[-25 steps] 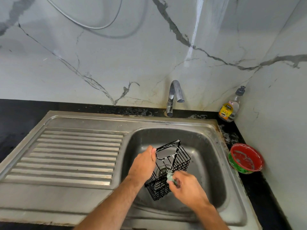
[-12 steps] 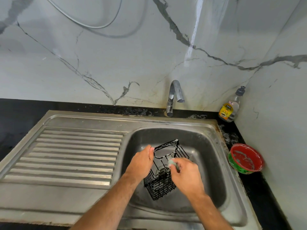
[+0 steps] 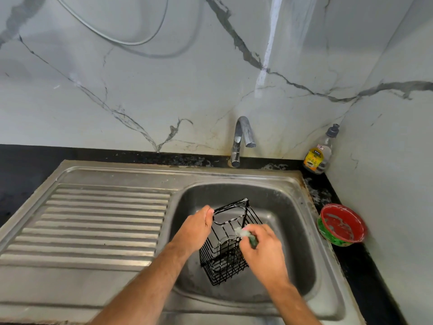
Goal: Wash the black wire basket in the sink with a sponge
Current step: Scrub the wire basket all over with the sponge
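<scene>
Scrubbing a black wire basket (image 3: 230,242) held tilted over the sink (image 3: 290,207) basin, near its left wall: left hand (image 3: 195,227) grips the soapy rim, right hand (image 3: 262,248) pinches a sponge (image 3: 244,234) vs. the basket's right side. Risk: suds on the rim may let it slip & drop into the basin; tap (image 3: 241,139) isn't running.

Black counter (image 3: 365,261) carries sink (image 3: 112,273), bottle (image 3: 318,153), bowl (image 3: 341,225).
</scene>
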Action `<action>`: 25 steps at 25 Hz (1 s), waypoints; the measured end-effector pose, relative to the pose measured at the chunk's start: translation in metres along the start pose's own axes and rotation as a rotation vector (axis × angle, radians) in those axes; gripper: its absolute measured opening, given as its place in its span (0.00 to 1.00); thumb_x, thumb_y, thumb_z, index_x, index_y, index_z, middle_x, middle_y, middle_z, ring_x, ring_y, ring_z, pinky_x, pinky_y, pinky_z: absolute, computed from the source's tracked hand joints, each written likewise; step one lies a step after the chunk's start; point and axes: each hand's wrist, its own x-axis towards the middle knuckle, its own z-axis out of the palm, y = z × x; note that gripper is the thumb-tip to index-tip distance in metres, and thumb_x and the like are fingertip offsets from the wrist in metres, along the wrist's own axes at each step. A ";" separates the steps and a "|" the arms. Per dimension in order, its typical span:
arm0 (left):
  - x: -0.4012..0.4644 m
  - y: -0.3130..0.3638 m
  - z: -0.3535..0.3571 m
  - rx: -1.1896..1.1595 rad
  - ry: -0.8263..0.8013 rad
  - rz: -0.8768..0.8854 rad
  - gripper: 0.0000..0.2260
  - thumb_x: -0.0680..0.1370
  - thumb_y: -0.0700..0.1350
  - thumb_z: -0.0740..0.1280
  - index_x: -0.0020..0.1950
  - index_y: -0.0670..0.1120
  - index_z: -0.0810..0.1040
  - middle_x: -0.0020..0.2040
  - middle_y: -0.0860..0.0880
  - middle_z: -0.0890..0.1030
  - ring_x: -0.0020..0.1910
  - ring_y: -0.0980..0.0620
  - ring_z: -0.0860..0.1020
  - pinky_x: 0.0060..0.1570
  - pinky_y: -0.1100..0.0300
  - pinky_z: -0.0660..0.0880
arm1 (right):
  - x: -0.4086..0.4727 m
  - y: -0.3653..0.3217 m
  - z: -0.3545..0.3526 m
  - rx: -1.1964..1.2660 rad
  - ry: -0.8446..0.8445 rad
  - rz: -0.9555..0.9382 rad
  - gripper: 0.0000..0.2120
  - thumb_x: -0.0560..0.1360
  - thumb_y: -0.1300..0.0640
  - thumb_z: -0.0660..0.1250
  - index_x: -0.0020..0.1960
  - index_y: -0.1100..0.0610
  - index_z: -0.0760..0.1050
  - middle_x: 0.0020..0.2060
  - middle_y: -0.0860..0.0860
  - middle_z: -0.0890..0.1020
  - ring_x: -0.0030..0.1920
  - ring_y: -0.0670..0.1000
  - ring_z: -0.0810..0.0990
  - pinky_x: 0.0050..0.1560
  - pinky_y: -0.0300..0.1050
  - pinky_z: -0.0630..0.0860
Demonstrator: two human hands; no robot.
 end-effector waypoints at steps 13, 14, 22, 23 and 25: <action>-0.011 -0.003 0.005 -0.111 0.006 0.032 0.16 0.87 0.54 0.50 0.44 0.50 0.67 0.33 0.55 0.70 0.32 0.59 0.70 0.32 0.66 0.64 | 0.008 0.003 -0.008 0.028 -0.021 0.164 0.03 0.73 0.52 0.74 0.42 0.47 0.80 0.35 0.40 0.83 0.38 0.38 0.81 0.45 0.39 0.79; -0.010 -0.004 0.005 -0.120 0.001 0.035 0.15 0.87 0.54 0.50 0.43 0.52 0.67 0.34 0.55 0.71 0.33 0.59 0.71 0.33 0.68 0.64 | 0.012 0.000 -0.008 0.039 -0.014 0.126 0.02 0.73 0.52 0.74 0.44 0.47 0.82 0.38 0.40 0.83 0.40 0.38 0.81 0.47 0.37 0.78; -0.008 -0.011 0.008 -0.208 0.009 0.058 0.16 0.87 0.54 0.52 0.43 0.51 0.70 0.41 0.51 0.77 0.42 0.53 0.76 0.49 0.52 0.75 | 0.018 -0.008 -0.017 0.078 -0.097 0.251 0.04 0.68 0.56 0.71 0.36 0.48 0.79 0.34 0.43 0.83 0.34 0.43 0.82 0.43 0.45 0.81; -0.007 -0.012 0.008 -0.209 0.002 0.061 0.16 0.87 0.54 0.52 0.45 0.50 0.72 0.43 0.50 0.79 0.45 0.52 0.78 0.51 0.53 0.76 | 0.019 -0.007 -0.021 0.118 -0.044 0.288 0.04 0.70 0.55 0.72 0.38 0.48 0.81 0.34 0.41 0.84 0.35 0.43 0.83 0.45 0.46 0.82; -0.007 -0.012 0.007 -0.205 -0.005 0.072 0.15 0.87 0.54 0.52 0.46 0.51 0.73 0.44 0.53 0.79 0.46 0.55 0.78 0.50 0.58 0.74 | 0.022 -0.011 -0.027 0.126 -0.049 0.326 0.03 0.72 0.52 0.73 0.40 0.48 0.82 0.33 0.41 0.84 0.34 0.43 0.84 0.43 0.49 0.84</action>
